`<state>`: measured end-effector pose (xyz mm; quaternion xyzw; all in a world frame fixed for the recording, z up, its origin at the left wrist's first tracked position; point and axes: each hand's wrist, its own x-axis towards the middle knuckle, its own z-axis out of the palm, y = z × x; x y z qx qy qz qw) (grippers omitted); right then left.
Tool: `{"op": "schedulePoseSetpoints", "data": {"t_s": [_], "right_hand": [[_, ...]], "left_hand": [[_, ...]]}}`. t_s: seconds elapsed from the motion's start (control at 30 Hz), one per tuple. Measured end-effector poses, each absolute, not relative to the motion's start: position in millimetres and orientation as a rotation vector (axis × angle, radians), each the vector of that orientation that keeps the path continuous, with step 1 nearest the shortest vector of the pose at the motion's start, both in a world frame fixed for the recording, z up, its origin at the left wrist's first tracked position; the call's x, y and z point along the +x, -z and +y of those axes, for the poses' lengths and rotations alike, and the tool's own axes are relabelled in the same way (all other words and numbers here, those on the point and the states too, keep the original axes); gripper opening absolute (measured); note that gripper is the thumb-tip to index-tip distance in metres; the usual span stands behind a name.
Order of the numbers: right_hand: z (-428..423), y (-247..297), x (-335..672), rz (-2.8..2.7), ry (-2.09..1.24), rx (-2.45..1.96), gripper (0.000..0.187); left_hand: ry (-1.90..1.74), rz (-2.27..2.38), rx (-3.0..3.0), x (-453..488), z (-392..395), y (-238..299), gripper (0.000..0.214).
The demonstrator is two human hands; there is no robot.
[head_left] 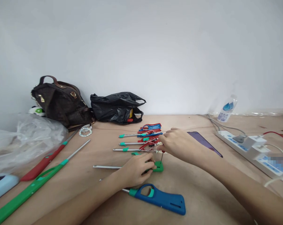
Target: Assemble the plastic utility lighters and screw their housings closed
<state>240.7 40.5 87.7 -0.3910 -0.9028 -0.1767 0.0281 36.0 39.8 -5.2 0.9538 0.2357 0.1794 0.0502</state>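
Observation:
My left hand (138, 168) is closed on a green gas lighter (159, 167), pressing it against the table, with its metal tube (106, 167) pointing left. My right hand (176, 142) grips a screwdriver (161, 158), most of whose handle is hidden by the fingers. The screwdriver's thin shaft stands nearly upright, its tip at the green lighter's handle end. Nearer to me lies a blue gas lighter (161, 200) with a turquoise trigger. Beyond my hands are several opened lighters (147, 140) with red and blue shells, wires and metal tubes.
To the left lie a long green lighter (31, 189), a red lighter (44, 164), a bracelet (85, 131) and clear plastic (35, 140). A backpack (61, 103) and black bag (115, 106) stand behind. Rightward are a phone (203, 143), power strip (235, 148) with cables, and bottle (227, 108).

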Motion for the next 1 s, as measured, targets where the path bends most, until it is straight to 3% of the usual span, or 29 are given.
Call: {"op": "schedulePoseSetpoints", "data": {"t_s": [0.1, 0.23, 0.33, 0.43, 0.6, 0.73, 0.87, 1.0], "right_hand": [[37, -88, 240, -2.777, 0.552, -1.156, 0.026], [27, -91, 246, -2.777, 0.499, -0.983, 0.005], [27, -91, 248, -2.793, 0.439, -0.957, 0.010], [36, -88, 247, -2.791, 0.422, -0.963, 0.008], [43, -85, 247, -2.811, 0.493, -1.131, 0.023], [34, -89, 251, -2.778, 0.395, -1.074, 0.011], [33, -90, 250, -2.809, 0.244, -1.002, 0.009], [46, -85, 241, -2.787, 0.401, -1.143, 0.014]], "left_hand": [[-0.452, 0.818, 2.896, 40, 30, -3, 0.017], [-0.337, 1.016, 2.894, 50, 10, -8, 0.065], [-0.265, 1.105, 2.909, 54, -3, -7, 0.080], [-0.146, 1.135, 2.951, 54, -9, -6, 0.069], [-0.058, 1.043, 3.058, 50, -3, -1, 0.048], [-0.111, 0.971, 3.055, 46, 7, -1, 0.037], [-0.146, 0.890, 3.008, 43, 15, -4, 0.032], [-0.137, 0.874, 2.992, 41, 18, -4, 0.037]]}}
